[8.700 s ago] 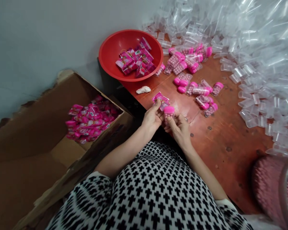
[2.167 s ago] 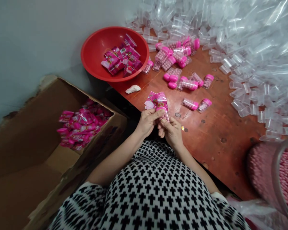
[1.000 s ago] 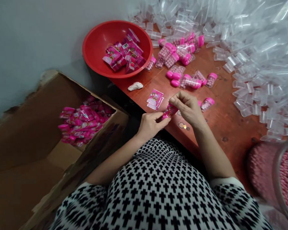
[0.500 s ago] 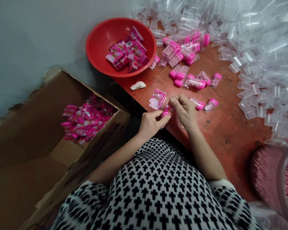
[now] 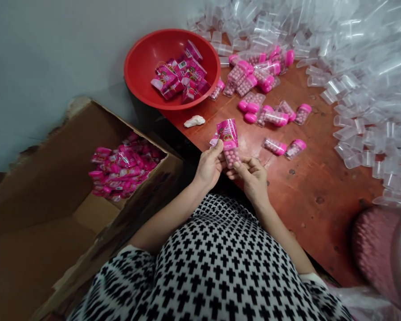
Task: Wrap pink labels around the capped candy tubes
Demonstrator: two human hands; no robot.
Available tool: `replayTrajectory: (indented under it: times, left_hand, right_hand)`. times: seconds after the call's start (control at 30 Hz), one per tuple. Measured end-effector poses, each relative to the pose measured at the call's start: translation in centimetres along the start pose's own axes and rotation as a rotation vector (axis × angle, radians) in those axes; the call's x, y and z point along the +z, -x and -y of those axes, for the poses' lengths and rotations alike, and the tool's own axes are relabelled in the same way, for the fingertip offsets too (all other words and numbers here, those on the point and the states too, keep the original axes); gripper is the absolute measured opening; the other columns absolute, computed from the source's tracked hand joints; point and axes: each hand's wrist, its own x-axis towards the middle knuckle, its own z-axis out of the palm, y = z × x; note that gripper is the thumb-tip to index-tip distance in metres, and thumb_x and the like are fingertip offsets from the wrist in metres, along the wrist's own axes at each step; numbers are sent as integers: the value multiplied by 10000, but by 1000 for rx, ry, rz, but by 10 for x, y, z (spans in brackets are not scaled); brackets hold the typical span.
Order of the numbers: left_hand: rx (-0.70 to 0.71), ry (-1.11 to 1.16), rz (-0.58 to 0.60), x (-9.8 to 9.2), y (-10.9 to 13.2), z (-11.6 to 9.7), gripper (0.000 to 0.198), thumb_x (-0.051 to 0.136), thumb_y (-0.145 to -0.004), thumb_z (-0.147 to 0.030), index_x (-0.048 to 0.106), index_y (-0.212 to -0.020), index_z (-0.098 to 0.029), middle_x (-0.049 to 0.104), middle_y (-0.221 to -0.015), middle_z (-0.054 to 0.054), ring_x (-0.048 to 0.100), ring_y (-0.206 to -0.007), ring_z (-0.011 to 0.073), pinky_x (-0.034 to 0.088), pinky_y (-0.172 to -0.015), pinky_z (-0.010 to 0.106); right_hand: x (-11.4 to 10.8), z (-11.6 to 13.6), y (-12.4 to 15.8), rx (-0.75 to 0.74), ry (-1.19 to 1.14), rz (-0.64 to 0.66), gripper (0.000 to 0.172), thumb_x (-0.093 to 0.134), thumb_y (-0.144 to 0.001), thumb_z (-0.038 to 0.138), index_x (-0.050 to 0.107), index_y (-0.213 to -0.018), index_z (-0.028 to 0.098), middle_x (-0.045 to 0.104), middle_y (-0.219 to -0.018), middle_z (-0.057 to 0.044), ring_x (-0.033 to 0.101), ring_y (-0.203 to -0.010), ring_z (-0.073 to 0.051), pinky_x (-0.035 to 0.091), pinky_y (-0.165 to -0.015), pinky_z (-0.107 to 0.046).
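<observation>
Between my hands, at the table's near edge, is a small clear candy bottle (image 5: 232, 156) filled with pink balls. A printed pink sleeve label (image 5: 227, 133) covers its upper part, and the cap is hidden inside it. My left hand (image 5: 209, 168) is closed on the bottle's left side, thumb at the label's lower edge. My right hand (image 5: 254, 179) pinches the bare lower end between thumb and fingers. Part of another label shows behind the held one. To the right lie two pink-capped candy bottles (image 5: 274, 146).
A red bowl (image 5: 137, 84) holds flattened labels. A white lump (image 5: 194, 121) lies near the table edge. More filled bottles (image 5: 243, 76) and heaped empty clear tubes (image 5: 350, 116) lie beyond. A cardboard box (image 5: 120, 127) with labelled bottles stands left; a tub of pink balls (image 5: 377, 245) is right.
The candy bottle has turned so its label faces up and its ball-filled lower end shows. My right hand has moved down from the top of the label to the bottle's lower end.
</observation>
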Motion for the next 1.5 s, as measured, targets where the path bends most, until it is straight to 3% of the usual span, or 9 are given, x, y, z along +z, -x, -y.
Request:
replayTrajectory:
  times: [0.37,0.5,0.63,0.8,0.93,1.0,1.2,1.3,1.5]
  left_hand:
    - [-6,5,-1,2,4,6,313,856,-576,-342,701,-719,-111,671,-672,25,601,-594,94,497,-571,221]
    - [-23,31,31,5,12,12,293,841,-600,-344,703,-714,-112,641,-643,7,535,-545,67,467,-533,217]
    - [14,-26,59,-4,23,5,289,826,-625,-363,695,-716,-121,664,-696,28,601,-625,109,530,-658,276]
    - [389,-27,-288,-54,45,-36,393,523,-853,-606,682,-896,-249,733,-1053,13,655,-1053,185,531,-910,336]
    - [509,77,-453,-84,40,-51,423,383,-937,-579,659,-973,-260,752,-974,-43,679,-968,117,499,-975,317]
    - [512,-140,-456,-82,24,-42,347,546,-874,-535,655,-1032,-246,747,-985,-3,691,-948,158,509,-959,374]
    - [753,-1283,-136,-54,-42,-2,323,672,-817,-389,705,-1091,-222,639,-1271,101,509,-1260,284,316,-1129,458]
    - [793,-1425,-163,-51,-57,7,233,621,-860,-326,725,-1049,-239,657,-1231,89,495,-1256,290,269,-1142,486]
    - [853,-1340,-223,-56,-63,13,184,578,-888,-321,743,-952,-269,707,-1119,36,540,-1192,250,244,-1154,484]
  right_hand:
    - [1,4,0,-55,-36,-66,288,816,-670,344,629,-834,200,730,-724,26,672,-553,-110,604,-562,-254]
    - [-2,7,-16,-29,-87,-12,329,843,-633,342,584,-774,196,678,-588,51,645,-480,-108,579,-506,-230]
    - [6,10,-26,35,-74,103,407,864,-587,366,522,-733,199,639,-518,62,601,-418,-96,496,-413,-180]
    - [13,14,-22,46,-38,205,410,824,-624,441,521,-779,214,687,-605,46,628,-459,-107,493,-417,-191]
    - [0,14,-23,6,20,75,352,765,-704,461,532,-759,204,681,-614,39,611,-455,-87,480,-421,-179]
    - [-5,14,-24,0,46,39,352,751,-714,477,536,-754,202,673,-611,39,602,-453,-83,479,-424,-180]
    - [-8,12,-20,10,109,77,331,742,-734,468,552,-752,197,655,-596,36,603,-466,-90,483,-440,-192]
    - [-11,13,-19,11,141,91,329,740,-738,464,554,-742,192,665,-607,30,602,-469,-90,480,-445,-193]
    - [-14,17,-38,-62,245,100,359,712,-749,512,555,-750,189,641,-628,27,582,-512,-90,475,-497,-212]
